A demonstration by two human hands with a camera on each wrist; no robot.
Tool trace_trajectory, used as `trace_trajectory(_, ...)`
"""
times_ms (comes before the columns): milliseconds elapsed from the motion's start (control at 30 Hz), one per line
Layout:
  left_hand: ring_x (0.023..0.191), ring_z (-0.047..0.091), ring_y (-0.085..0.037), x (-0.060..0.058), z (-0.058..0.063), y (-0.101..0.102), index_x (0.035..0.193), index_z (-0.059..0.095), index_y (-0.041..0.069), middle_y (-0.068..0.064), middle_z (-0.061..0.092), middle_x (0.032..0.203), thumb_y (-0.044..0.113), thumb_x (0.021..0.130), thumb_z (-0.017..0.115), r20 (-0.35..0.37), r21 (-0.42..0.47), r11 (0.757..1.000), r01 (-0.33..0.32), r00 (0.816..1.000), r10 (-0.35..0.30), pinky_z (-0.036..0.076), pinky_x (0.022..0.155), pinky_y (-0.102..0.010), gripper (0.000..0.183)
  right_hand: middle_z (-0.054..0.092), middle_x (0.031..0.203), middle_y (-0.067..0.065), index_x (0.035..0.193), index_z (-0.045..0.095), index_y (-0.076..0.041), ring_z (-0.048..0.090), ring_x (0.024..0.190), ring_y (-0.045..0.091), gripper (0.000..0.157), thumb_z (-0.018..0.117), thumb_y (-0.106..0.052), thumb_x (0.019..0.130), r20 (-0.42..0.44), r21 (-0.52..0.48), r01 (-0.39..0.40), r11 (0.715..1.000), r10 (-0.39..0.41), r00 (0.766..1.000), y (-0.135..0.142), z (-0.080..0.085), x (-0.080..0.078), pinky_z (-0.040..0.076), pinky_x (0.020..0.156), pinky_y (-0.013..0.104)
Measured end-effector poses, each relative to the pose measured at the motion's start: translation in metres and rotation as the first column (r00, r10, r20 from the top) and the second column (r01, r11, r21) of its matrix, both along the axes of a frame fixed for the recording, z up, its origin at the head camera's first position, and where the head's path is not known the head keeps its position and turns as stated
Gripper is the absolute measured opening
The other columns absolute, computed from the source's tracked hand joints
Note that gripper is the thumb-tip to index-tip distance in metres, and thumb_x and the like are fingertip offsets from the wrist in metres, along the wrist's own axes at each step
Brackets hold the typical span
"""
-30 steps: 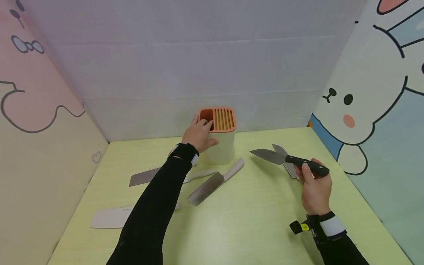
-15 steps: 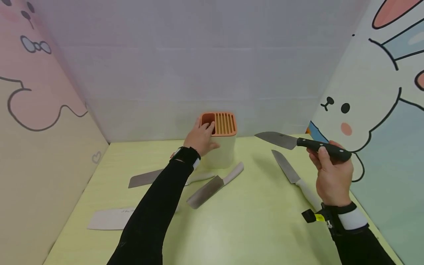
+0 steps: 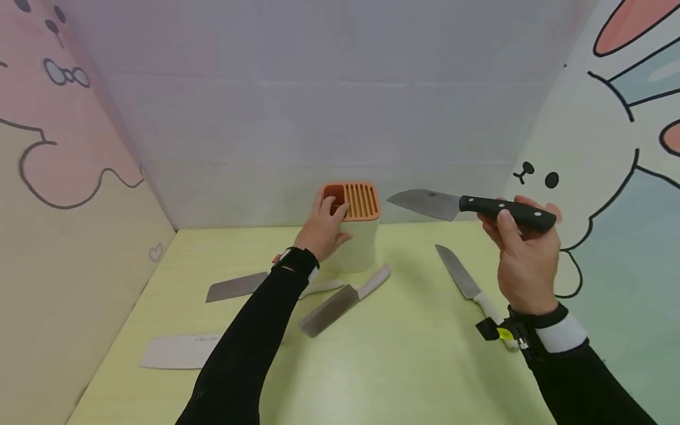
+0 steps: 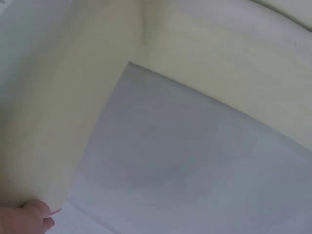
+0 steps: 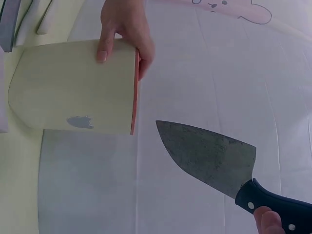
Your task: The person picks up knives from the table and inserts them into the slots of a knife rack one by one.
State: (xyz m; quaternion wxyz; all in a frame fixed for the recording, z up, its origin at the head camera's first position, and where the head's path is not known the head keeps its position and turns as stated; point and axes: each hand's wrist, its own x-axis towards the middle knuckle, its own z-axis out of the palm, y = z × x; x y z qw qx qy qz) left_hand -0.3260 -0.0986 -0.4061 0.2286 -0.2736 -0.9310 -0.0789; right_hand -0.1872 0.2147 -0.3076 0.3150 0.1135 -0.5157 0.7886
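Observation:
At the back of the table stands a cream knife block with an orange top: slots on its right, an open compartment on its left. My left hand grips its left rim, fingertips over the compartment and thumb on the front wall, as the right wrist view shows of the block. My right hand holds a black-handled kitchen knife in the air, right of the block, blade pointing left. The right wrist view shows the broad blade apart from the block's orange rim.
A white-handled knife lies on the table at the right, partly behind my right wrist. In front of the block lies a cleaver. Another cleaver and a white blade lie leftward, partly covered by my left sleeve.
My right hand has lifted the black-handled knife off the table area, first rightward, then back left and higher toward the block. My left hand stays on the block.

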Motion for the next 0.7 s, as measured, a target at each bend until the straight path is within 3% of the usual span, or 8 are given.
trace_trajectory(100,0.138,0.006,-0.041,0.000,-0.012,0.000,0.137,0.038,0.013,-0.023,0.033,0.136,0.041,0.085,0.060,-0.018,0.041,0.999,-0.001,1.000,0.001,0.053,0.080,-0.033,0.063,0.051,0.118,0.028,0.123,0.042,0.007,0.066,0.089,0.031,0.045,0.060,0.004,0.082,-0.015,0.022,-0.011,1.000,0.011,1.000,-0.008,0.005,-0.003,0.049,0.080,0.033)
trace_trajectory(233,0.139,0.005,-0.039,0.000,-0.022,0.001,0.133,0.038,0.012,-0.022,0.032,0.134,0.037,0.087,0.059,-0.075,0.069,0.998,-0.006,0.997,0.011,0.055,0.067,-0.031,0.057,0.053,0.118,0.028,0.123,0.046,0.006,0.066,0.088,0.027,0.043,0.059,0.004,0.082,-0.032,0.134,0.001,0.991,0.003,0.999,-0.018,0.010,-0.010,0.050,0.080,0.031)
trace_trajectory(367,0.139,0.007,-0.038,0.000,-0.024,0.004,0.136,0.038,0.015,-0.021,0.033,0.133,0.037,0.086,0.061,-0.110,0.079,0.997,-0.007,0.994,0.016,0.054,0.072,-0.031,0.060,0.054,0.119,0.028,0.123,0.049,0.002,0.067,0.088,0.024,0.041,0.059,0.002,0.083,-0.039,0.241,0.021,0.970,-0.012,0.999,-0.026,0.013,-0.017,0.050,0.080,0.027)
trace_trajectory(700,0.138,0.008,-0.039,0.000,-0.024,0.005,0.140,0.035,0.016,-0.021,0.033,0.135,0.038,0.085,0.060,-0.125,0.027,0.999,-0.024,0.992,0.027,0.049,0.088,-0.033,0.064,0.050,0.120,0.032,0.122,0.049,0.001,0.066,0.089,0.023,0.040,0.059,0.000,0.084,-0.039,0.334,0.006,0.942,0.008,0.999,-0.043,0.012,-0.027,0.051,0.080,0.025)
